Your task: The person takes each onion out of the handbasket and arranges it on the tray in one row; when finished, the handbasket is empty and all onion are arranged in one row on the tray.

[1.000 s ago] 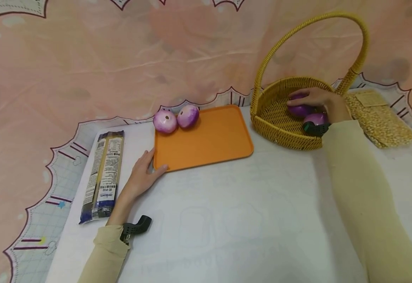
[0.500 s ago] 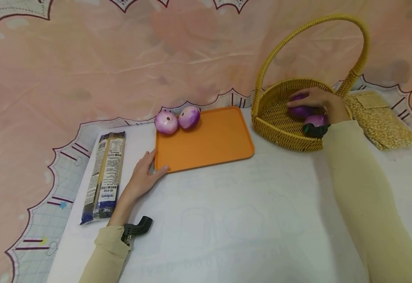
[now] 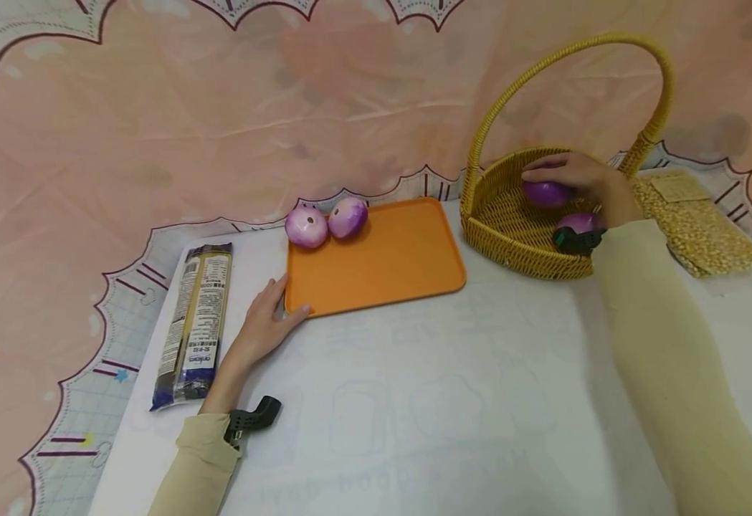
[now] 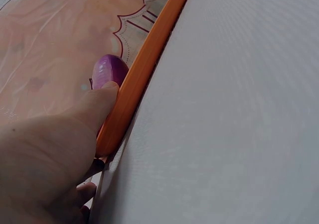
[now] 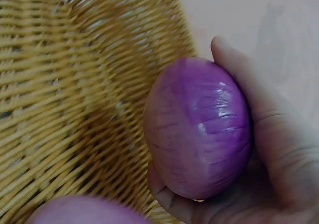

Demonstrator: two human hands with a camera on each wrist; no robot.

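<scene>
In the head view, my right hand (image 3: pixel 585 179) is inside the wicker basket (image 3: pixel 511 233) and grips a purple onion (image 3: pixel 545 193). Its thumb and fingers curl round the onion's sides, as the right wrist view shows of the glossy onion (image 5: pixel 199 129). A second onion (image 3: pixel 578 223) lies in the basket below that hand, partly hidden by the wrist camera. My left hand (image 3: pixel 266 322) rests at the near left corner of the orange tray (image 3: pixel 382 261), fingers straight along its side and thumb on the front rim (image 4: pixel 127 102). Two onions (image 3: pixel 307 227) sit at the tray's far left corner.
A long packet of noodles (image 3: pixel 195 322) lies left of the left forearm. Right of the basket is a clear bag of yellow kernels (image 3: pixel 705 229). The basket's tall handle (image 3: pixel 582 46) arches above the right hand. A patterned cloth (image 3: pixel 221 115) hangs behind the white table (image 3: pixel 414 430).
The right hand has raised the onion slightly in the basket, and more of it shows below the fingers. The left hand stays at the tray corner. The head view has shifted a little.
</scene>
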